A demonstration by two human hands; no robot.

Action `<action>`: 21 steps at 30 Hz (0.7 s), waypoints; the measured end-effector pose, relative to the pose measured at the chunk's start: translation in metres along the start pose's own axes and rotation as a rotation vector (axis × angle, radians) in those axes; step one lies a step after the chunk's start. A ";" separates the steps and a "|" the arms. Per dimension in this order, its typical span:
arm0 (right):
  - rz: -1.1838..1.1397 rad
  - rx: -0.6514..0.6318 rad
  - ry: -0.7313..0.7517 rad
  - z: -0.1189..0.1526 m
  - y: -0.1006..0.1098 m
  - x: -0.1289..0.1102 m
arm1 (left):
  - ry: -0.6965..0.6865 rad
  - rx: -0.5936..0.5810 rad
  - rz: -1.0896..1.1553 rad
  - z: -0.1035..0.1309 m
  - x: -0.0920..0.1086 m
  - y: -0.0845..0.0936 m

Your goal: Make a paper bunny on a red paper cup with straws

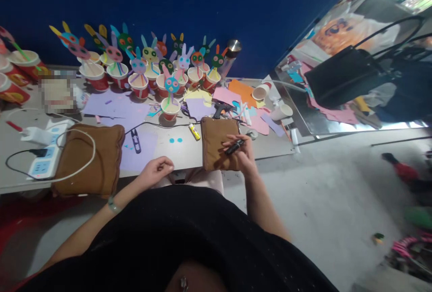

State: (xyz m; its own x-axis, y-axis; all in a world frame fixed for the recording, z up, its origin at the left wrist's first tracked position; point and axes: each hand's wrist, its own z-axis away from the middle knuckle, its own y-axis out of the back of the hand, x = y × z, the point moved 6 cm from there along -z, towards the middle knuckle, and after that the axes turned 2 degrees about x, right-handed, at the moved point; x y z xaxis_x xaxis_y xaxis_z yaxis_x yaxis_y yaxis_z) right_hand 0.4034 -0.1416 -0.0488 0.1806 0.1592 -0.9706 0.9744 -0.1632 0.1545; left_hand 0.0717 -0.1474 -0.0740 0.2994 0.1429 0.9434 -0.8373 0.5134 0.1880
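My right hand grips a black marker pen above a brown cushion at the table's front edge. Close to that same edge my left hand is held with its fingers curled in; whether anything is in them I cannot make out. Two small blue paper circles lie on the table between my hands. Beside them is a yellow glue stick. Black thread snips rest on purple paper. Behind stands a paper cup with a blue rabbit-like paper figure in it.
Several more cups with rabbit figures line the back by the blue wall. A black glue gun and paper scraps lie at the right. A white power strip and second brown cushion are at left. Two cups lie tipped.
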 end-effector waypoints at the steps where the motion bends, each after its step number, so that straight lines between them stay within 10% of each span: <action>1: 0.006 0.062 -0.052 -0.002 0.019 0.004 | 0.015 0.076 -0.024 0.008 -0.008 0.011; 5: 0.388 0.248 -0.209 -0.014 0.086 0.018 | 0.013 0.349 -0.242 0.035 -0.032 0.048; 12: 1.156 0.210 -0.269 -0.056 0.148 0.018 | -0.112 0.552 -0.585 0.040 -0.034 0.067; 21: 1.232 0.078 -0.283 -0.075 0.130 0.021 | -0.125 0.555 -0.819 0.033 -0.041 0.057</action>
State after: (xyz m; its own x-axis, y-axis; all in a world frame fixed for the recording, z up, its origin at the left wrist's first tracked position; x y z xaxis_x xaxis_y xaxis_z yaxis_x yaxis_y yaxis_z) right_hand 0.5435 -0.0867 -0.0350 0.9154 -0.3500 -0.1987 0.1693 -0.1129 0.9791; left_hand -0.0031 -0.1521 -0.0927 0.8567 -0.1852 0.4814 -0.4987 -0.0590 0.8648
